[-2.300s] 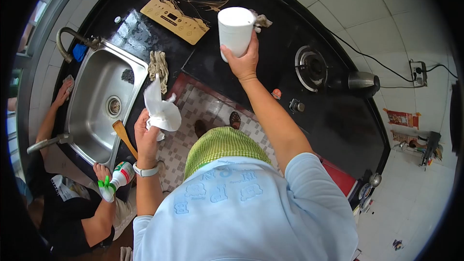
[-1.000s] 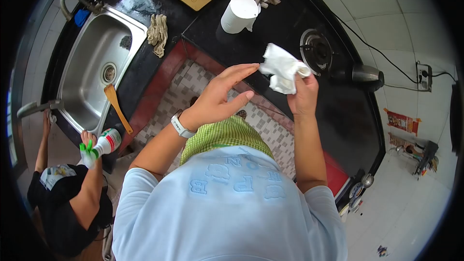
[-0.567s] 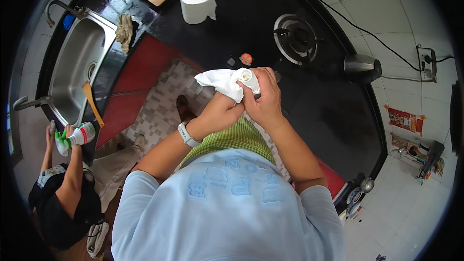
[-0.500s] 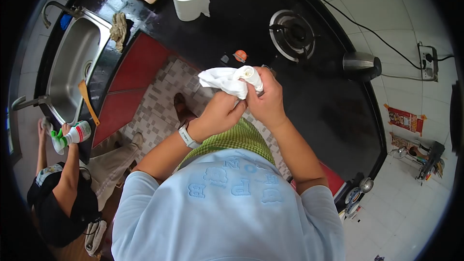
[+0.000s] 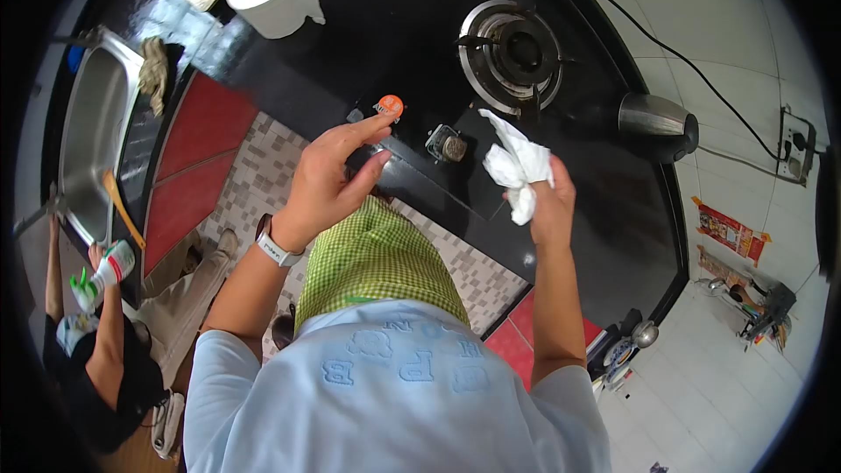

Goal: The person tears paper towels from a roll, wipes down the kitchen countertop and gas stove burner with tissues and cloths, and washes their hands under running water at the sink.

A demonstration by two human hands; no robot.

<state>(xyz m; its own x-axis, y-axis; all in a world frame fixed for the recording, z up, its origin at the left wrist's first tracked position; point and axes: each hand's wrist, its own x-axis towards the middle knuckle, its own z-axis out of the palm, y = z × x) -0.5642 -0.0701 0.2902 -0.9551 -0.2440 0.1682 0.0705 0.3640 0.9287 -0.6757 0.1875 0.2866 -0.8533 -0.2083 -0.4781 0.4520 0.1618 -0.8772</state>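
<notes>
My right hand [image 5: 552,206] grips a crumpled white paper towel [image 5: 519,162], whose loose end points toward the gas burner [image 5: 517,52]. My left hand [image 5: 328,177] is open, thumb apart from the outstretched fingers. Its fingertips reach the lower edge of a round orange piece [image 5: 388,106] on the black counter; whether they touch it I cannot tell. A small clear bit [image 5: 354,116] lies beside the orange piece. Between my hands sits a small squarish metallic item [image 5: 447,144] of a kind I cannot make out.
A large white paper roll [image 5: 276,0] stands at the back left of the counter [image 5: 394,26]. The sink [image 5: 98,123] is at far left, with a wooden spatula [image 5: 123,208] nearby. A co-worker [image 5: 105,359] holds a spray bottle [image 5: 109,267]. At right is a kettle [image 5: 653,127].
My hands have parted. The white paper towel, formerly held in both, has gone right with my right hand. My left hand has let go and moved left toward the orange piece.
</notes>
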